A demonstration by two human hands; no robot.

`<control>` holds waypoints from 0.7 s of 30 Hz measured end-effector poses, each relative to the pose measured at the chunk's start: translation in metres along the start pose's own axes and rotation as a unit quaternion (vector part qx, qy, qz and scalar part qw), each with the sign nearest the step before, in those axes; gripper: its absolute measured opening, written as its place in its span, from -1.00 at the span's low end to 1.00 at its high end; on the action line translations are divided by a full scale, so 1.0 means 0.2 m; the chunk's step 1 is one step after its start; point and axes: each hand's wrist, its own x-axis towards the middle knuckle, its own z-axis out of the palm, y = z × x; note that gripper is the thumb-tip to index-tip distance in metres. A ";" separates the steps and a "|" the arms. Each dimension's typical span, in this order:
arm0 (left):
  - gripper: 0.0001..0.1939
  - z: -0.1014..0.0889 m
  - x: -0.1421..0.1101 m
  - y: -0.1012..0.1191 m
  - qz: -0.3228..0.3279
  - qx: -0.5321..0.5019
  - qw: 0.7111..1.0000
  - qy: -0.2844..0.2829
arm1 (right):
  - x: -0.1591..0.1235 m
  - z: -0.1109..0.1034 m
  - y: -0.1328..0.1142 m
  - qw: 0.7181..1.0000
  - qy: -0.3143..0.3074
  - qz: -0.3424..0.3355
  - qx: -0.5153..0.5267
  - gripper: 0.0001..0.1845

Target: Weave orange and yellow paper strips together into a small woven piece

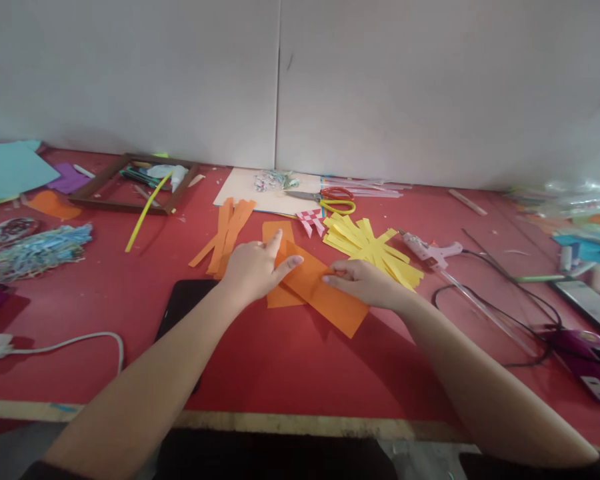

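Both hands angle inward, nearly meeting. Left hand: index straight, thumb spread, not clasping anything. Right hand: curled, thumb and fingers pinching the upper orange paper rectangle. I count two rectangles: the pinched one slants from the left thumb to below the right fingers; the lower orange paper rectangle sits partly beneath, left of the pinch. One pair of scissors beyond the grip, one glue gun right of it.
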 end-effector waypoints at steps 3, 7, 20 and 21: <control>-0.13 0.00 0.00 0.01 0.000 0.034 0.999 0.027 | 0.01 -0.01 0.04 0.996 0.034 0.014 -0.087 -0.76; -0.20 0.03 0.02 -0.01 0.019 -0.046 0.999 0.006 | 0.01 0.01 0.09 0.987 0.066 0.012 -0.144 -0.76; -0.85 0.02 0.04 -0.04 0.068 -0.212 0.975 0.025 | 0.06 -0.01 0.19 0.917 0.246 -0.179 -0.257 -0.76; -0.88 0.02 0.04 -0.03 0.057 -0.223 0.973 0.034 | 0.06 0.00 0.18 0.912 0.261 -0.184 -0.258 -0.76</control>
